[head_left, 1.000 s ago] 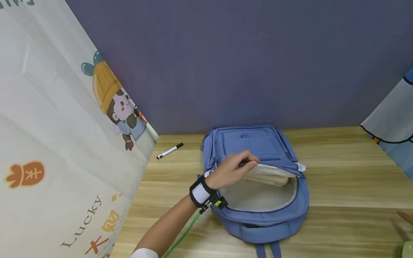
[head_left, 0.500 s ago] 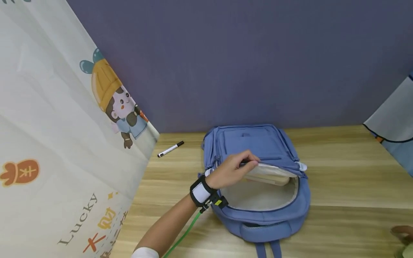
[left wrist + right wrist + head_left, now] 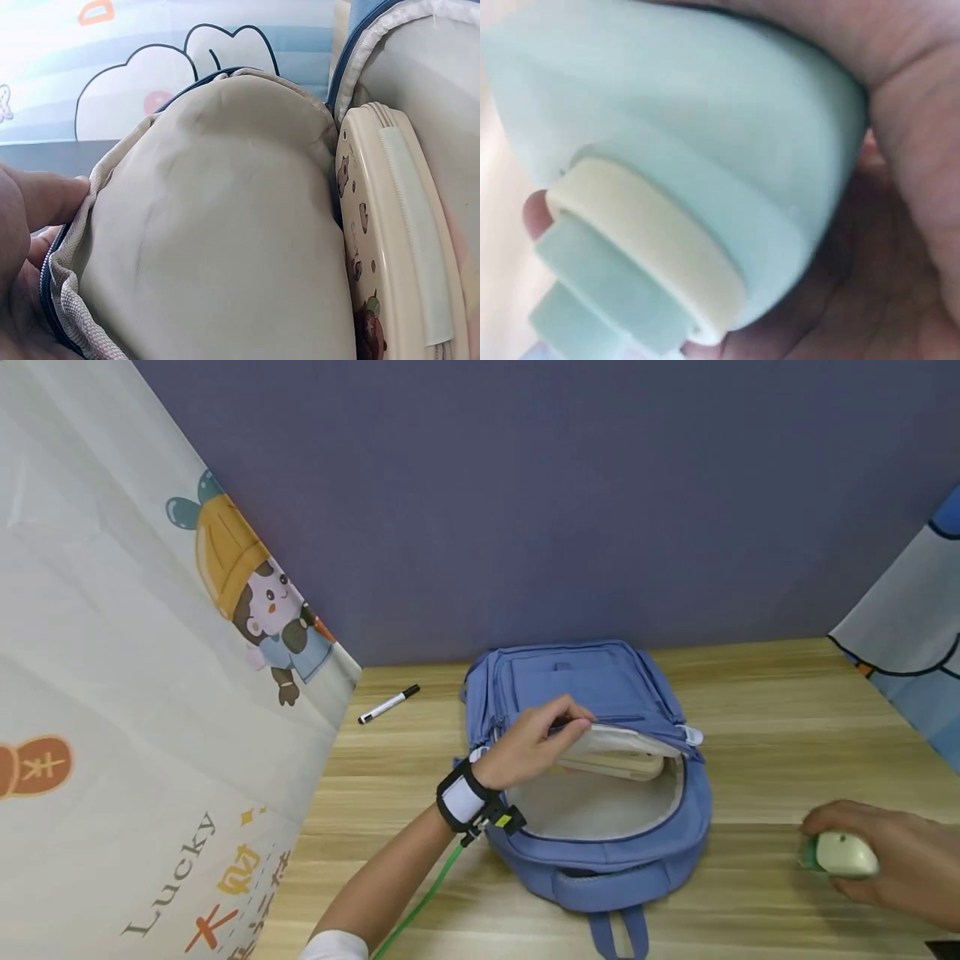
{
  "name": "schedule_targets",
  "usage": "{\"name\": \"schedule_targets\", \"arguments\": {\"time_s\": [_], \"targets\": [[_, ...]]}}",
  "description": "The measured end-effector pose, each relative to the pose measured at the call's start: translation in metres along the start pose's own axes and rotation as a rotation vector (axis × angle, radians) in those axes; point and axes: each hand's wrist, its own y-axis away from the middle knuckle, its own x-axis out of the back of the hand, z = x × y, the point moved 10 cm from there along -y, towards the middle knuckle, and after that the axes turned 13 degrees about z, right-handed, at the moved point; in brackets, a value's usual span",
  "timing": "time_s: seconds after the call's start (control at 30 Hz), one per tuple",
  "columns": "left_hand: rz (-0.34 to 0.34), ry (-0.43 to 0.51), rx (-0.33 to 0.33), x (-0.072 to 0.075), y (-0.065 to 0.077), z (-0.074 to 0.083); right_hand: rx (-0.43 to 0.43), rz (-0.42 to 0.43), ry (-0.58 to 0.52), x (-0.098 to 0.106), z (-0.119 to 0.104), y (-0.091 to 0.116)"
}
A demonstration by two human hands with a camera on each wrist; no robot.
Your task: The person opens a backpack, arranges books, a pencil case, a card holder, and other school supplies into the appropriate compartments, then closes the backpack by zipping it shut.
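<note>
A blue backpack (image 3: 570,685) lies on the wooden table with its main compartment unzipped, showing a pale lining (image 3: 217,187). My left hand (image 3: 528,745) pinches the zippered edge of the flap and holds it raised. Inside the bag sits a beige zipped case (image 3: 397,225) with small printed figures, partly covered by the flap in the head view. To the right of the bag, my right hand (image 3: 896,856) grips a pale green bottle-like object (image 3: 682,112) with a cream ring and stepped green end. Part of that object is hidden by the palm and fingers.
A white marker with a black cap (image 3: 388,704) lies left of the backpack. Behind the table (image 3: 765,727) stands a dark blue-grey wall (image 3: 540,510). Printed cloths hang at left (image 3: 97,610) and right. A green cable (image 3: 420,897) runs from the left wrist.
My right hand has come in from the right edge with the green bottle-like object, towards the backpack. My left hand keeps its grip on the flap. The head view has shifted slightly.
</note>
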Motion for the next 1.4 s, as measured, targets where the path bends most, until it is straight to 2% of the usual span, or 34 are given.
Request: {"name": "schedule_targets", "arguments": {"time_s": [0.07, 0.1, 0.17, 0.3, 0.37, 0.43, 0.57, 0.7, 0.8, 0.93, 1.17, 1.23, 1.37, 1.4], "targets": [[0.005, -0.011, 0.004, 0.0, -0.001, -0.001, 0.009, -0.035, 0.168, 0.001, -0.029, -0.027], [0.007, -0.015, 0.007, 0.0, -0.002, -0.001, 0.047, -0.025, 0.186, 0.005, -0.052, -0.039], [0.009, -0.019, 0.015, -0.001, -0.004, -0.001, 0.196, 0.004, 0.164, 0.01, -0.101, -0.062], [0.014, -0.025, 0.031, 0.0, -0.009, 0.0, 0.416, 0.04, 0.092, 0.005, -0.178, -0.1], [0.014, -0.029, 0.035, -0.001, -0.012, 0.001, 0.506, 0.054, 0.078, -0.007, -0.203, -0.116], [0.006, -0.033, 0.036, -0.002, -0.014, 0.002, 0.557, 0.04, 0.077, -0.024, -0.218, -0.13], [0.002, -0.044, 0.031, -0.004, -0.017, 0.003, 0.623, 0.065, 0.1, -0.06, -0.23, -0.151], [0.01, -0.052, 0.032, -0.004, -0.016, 0.003, 0.702, 0.168, 0.13, -0.085, -0.236, -0.164], [0.009, -0.051, 0.031, -0.004, -0.015, 0.003, 0.76, 0.256, 0.17, -0.097, -0.239, -0.169], [0.004, -0.044, 0.024, -0.005, -0.013, 0.004, 0.803, 0.334, 0.238, -0.107, -0.243, -0.177], [0.015, -0.047, 0.015, -0.001, -0.01, 0.007, 0.764, 0.335, 0.229, -0.12, -0.25, -0.188], [0.016, -0.052, 0.015, 0.0, -0.009, 0.007, 0.788, 0.37, 0.317, -0.125, -0.254, -0.188], [0.015, -0.061, 0.01, 0.001, -0.007, 0.006, 0.922, 0.474, 0.624, -0.136, -0.262, -0.177], [0.014, -0.059, 0.011, 0.001, -0.007, 0.006, 0.943, 0.464, 0.635, -0.137, -0.263, -0.174]]}}
